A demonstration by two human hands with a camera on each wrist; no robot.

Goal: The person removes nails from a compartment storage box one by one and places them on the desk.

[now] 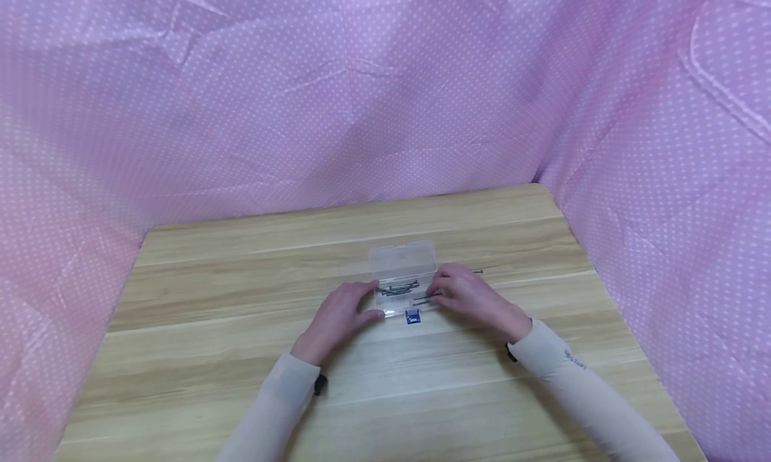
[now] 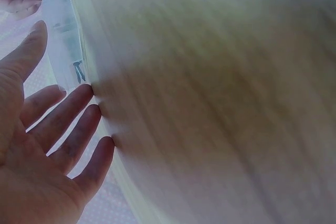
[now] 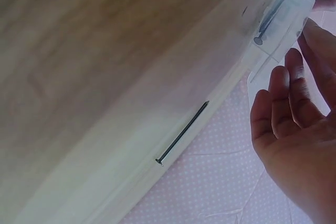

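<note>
Steadying the clear plastic box (image 1: 402, 278) is what my left hand (image 1: 340, 318) is doing right now, fingers straight and relaxed against the box's near-left corner, nothing gripped. Just right of that hand, inside the open box, a few nails (image 1: 400, 288) already lie, with a blue clasp (image 1: 412, 317) on the front edge. My right hand (image 1: 470, 294) pinches another nail (image 1: 421, 301) at the box's right end, so I'd say we're mid-loading; next I reckon it needs lowering flat beside the others. One loose nail (image 3: 181, 133) sits on the table (image 1: 241, 328) beyond my right hand. The right wrist view shows it plainly; the head view only catches its tip.
</note>
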